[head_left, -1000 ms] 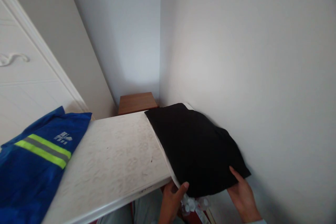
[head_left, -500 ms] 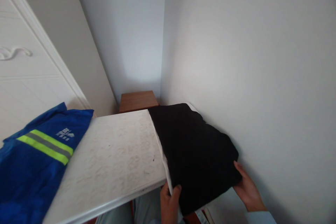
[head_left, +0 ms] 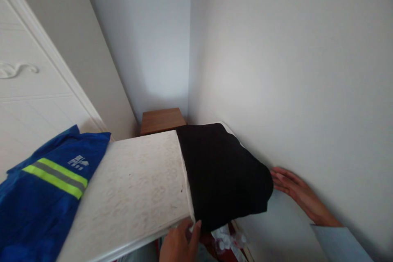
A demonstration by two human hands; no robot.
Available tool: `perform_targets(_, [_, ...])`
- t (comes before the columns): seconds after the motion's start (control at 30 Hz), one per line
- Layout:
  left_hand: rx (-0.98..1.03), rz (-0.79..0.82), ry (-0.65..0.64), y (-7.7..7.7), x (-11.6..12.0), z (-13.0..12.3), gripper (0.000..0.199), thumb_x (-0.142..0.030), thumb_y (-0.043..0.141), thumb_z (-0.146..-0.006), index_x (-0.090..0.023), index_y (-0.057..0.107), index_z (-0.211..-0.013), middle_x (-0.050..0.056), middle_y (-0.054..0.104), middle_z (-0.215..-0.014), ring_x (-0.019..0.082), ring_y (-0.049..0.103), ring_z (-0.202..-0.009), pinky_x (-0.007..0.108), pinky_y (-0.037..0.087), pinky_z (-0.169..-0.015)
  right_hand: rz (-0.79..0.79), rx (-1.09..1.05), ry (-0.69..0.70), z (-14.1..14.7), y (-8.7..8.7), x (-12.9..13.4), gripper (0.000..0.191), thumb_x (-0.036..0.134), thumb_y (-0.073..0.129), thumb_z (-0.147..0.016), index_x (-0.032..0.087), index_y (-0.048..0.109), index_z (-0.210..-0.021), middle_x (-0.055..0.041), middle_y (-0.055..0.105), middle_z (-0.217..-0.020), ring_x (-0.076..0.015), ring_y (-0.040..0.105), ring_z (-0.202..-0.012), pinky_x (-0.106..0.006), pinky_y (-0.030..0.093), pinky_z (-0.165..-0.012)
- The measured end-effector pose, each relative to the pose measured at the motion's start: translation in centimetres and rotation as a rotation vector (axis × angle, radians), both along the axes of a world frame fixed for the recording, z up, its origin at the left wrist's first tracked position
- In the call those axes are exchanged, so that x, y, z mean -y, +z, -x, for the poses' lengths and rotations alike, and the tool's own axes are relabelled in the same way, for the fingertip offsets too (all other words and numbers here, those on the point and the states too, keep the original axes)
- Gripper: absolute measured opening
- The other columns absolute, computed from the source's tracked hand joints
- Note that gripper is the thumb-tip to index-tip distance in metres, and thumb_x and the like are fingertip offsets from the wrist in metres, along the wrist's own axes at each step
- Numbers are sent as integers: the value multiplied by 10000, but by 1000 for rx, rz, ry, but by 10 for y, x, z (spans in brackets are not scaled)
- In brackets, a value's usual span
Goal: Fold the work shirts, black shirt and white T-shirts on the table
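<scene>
A black cloth (head_left: 227, 172), possibly a folded garment, lies over the right end of the white table (head_left: 138, 180), with a thin white edge along its left side. Its near end hangs past the table's front edge. My left hand (head_left: 179, 241) pinches the near left corner of the cloth, fingers partly hidden. At the cloth's right edge, beside the wall, my right hand (head_left: 296, 192) is open, its stretched fingers touching the fabric from the side.
On the table's left lies a blue garment (head_left: 43, 213) with a yellow-green and grey reflective band and a white print. A brown wooden cabinet (head_left: 162, 118) stands in the far corner. The grey-white wall (head_left: 291, 69) borders the right side. Clear plastic bottles (head_left: 225, 239) show below the table.
My right hand has let go of the cloth's near right corner and opened slightly farther back. That corner now droops. My left hand has shifted a little left along the near edge.
</scene>
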State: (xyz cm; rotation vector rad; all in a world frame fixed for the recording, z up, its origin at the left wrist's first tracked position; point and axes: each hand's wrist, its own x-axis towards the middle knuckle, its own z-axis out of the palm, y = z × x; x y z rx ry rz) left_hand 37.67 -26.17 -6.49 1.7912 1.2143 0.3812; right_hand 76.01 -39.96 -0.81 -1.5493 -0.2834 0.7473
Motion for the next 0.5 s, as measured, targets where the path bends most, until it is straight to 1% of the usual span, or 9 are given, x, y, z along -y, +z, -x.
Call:
perform_targets(0.07, [-40, -176, -42, 22, -15, -5, 413, -562, 508, -945, -253, 736, -791, 71, 740, -698, 262, 718, -668, 330, 519, -649, -10, 135, 17, -12, 14, -26, 494, 371, 896, -630, 225, 747, -1078, -116, 745, -1194, -310, 667, -1140, -443, 533, -996])
perform_targets(0.1, [-27, -274, -57, 31, -26, -12, 396, -538, 487, -967, -252, 736, -852, 64, 743, -719, 247, 717, -668, 325, 524, -649, -16, 212, 31, -16, 20, -42, 462, 368, 882, -651, 229, 750, -1071, -104, 740, -1208, -306, 648, -1174, -443, 507, -1037])
perform_targets(0.17, [56, -504, -94, 45, -53, -35, 367, -486, 453, -998, -233, 717, -1021, 77, 767, -885, 233, 735, -789, 332, 559, -735, 0, 339, 83, -23, 26, -79, 381, 338, 857, -687, 226, 762, -1039, -85, 737, -1217, -294, 623, -1208, -429, 456, -1096])
perform_targets(0.2, [87, -625, -132, 47, -69, -49, 362, -464, 447, -1004, -217, 698, -1088, 98, 763, -1005, 246, 735, -911, 361, 569, -829, 34, 368, 132, -25, 29, -99, 337, 321, 846, -704, 223, 767, -1017, -81, 743, -1200, -289, 626, -1199, -423, 447, -1102])
perform_targets(0.27, [81, -799, -240, 43, -102, -76, 395, -442, 475, -996, -178, 633, -1244, 152, 689, -1273, 303, 633, -1232, 460, 517, -1026, 126, 349, 257, -28, 31, -138, 240, 314, 824, -733, 203, 771, -940, -89, 773, -1097, -287, 658, -1115, -427, 478, -1051])
perform_targets(0.33, [12, -856, -357, 31, -130, -97, 458, -433, 512, -983, -147, 577, -1335, 185, 565, -1456, 330, 456, -1428, 522, 429, -1134, 210, 288, 361, -32, 32, -172, 189, 326, 821, -741, 179, 760, -844, -94, 789, -919, -278, 692, -972, -427, 528, -950])
perform_targets(0.4, [-72, -855, -428, 17, -149, -108, 521, -444, 545, -970, -123, 548, -1380, 210, 474, -1538, 344, 344, -1496, 551, 360, -1182, 287, 227, 416, -37, 31, -197, 198, 331, 840, -720, 166, 736, -758, -87, 768, -748, -259, 697, -831, -412, 555, -846])
perform_targets(0.43, [-104, -846, -447, 10, -154, -110, 545, -456, 554, -967, -114, 544, -1392, 217, 458, -1548, 348, 328, -1503, 555, 340, -1194, 320, 199, 430, -39, 31, -205, 215, 334, 851, -705, 163, 724, -726, -85, 753, -693, -252, 692, -775, -405, 560, -800])
perform_targets(0.5, [-129, -833, -459, -2, -159, -109, 569, -472, 552, -970, -109, 543, -1408, 218, 462, -1547, 349, 342, -1496, 555, 319, -1207, 372, 118, 493, -44, 31, -215, 245, 355, 861, -688, 159, 715, -707, -98, 749, -675, -248, 688, -715, -392, 560, -734])
